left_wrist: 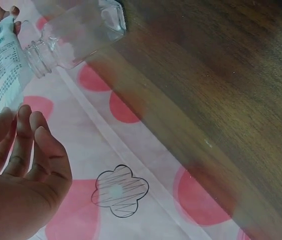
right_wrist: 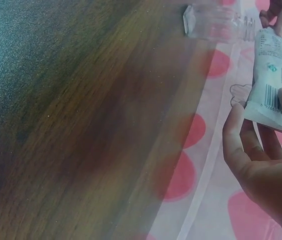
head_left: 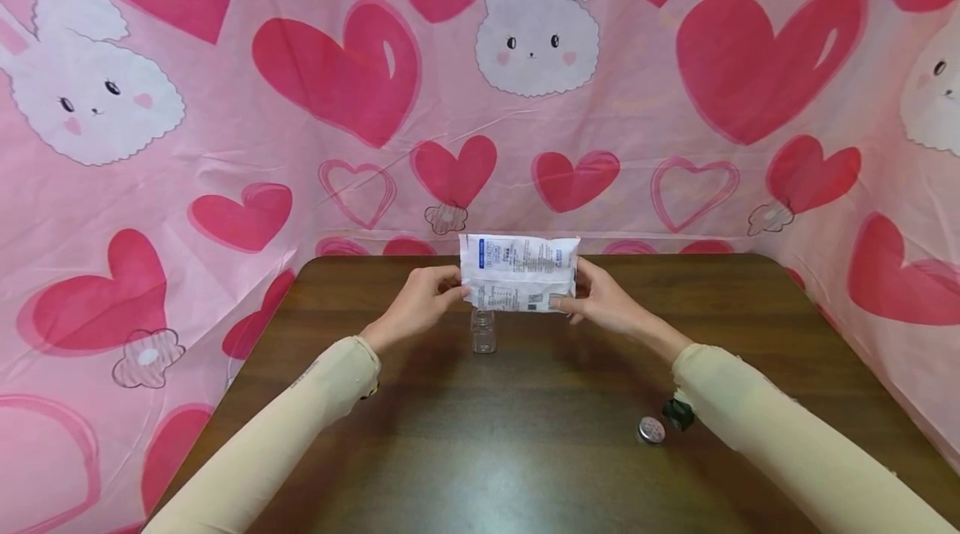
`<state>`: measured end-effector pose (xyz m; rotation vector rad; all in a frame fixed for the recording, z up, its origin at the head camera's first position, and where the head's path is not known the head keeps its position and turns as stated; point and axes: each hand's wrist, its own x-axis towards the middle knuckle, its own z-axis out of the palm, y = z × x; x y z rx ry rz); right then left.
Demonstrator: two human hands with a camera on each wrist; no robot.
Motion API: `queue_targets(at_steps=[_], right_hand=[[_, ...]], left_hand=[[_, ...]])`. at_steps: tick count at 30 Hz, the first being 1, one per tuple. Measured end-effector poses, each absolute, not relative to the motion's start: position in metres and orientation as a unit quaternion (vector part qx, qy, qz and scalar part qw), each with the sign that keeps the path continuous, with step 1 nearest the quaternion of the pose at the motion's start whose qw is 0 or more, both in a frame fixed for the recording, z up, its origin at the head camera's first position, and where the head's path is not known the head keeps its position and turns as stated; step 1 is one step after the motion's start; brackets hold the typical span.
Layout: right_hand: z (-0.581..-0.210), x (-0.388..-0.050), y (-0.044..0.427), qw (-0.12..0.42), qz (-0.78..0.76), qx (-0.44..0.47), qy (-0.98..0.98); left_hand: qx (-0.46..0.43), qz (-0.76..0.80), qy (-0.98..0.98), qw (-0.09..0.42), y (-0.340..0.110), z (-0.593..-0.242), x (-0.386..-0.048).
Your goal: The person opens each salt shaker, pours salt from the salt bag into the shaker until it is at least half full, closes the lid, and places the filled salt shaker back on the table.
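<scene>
A white printed packet (head_left: 517,274) is held up above the table between both hands. My left hand (head_left: 420,301) pinches its left end between thumb and fingers, as the left wrist view also shows. At the other end my right hand (head_left: 603,301) grips the packet, its thumb pressing on the face by the barcode. Just below the packet a clear glass jar (head_left: 484,336) stands upright on the table. The threaded mouth of that jar (left_wrist: 41,56) is bare in the left wrist view, while the packet hides part of it from the head camera.
A shaker lid (head_left: 651,431) with holes in its metal top lies on the brown wooden table (head_left: 465,451), near the right forearm. Pink cloth (head_left: 517,122) with hearts and rabbits hangs behind the table and along both sides.
</scene>
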<state>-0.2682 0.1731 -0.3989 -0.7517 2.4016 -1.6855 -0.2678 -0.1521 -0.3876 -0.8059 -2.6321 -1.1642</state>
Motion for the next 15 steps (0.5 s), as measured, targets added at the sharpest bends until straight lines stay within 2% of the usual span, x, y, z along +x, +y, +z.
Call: queue_targets(at_steps=[15], right_hand=[[-0.3965,-0.2696,0.1734,0.057,-0.550,-0.254,0.794]], left_hand=[[-0.266,-0.397,-0.875,0.076,-0.1533,-0.3881,-0.2674]])
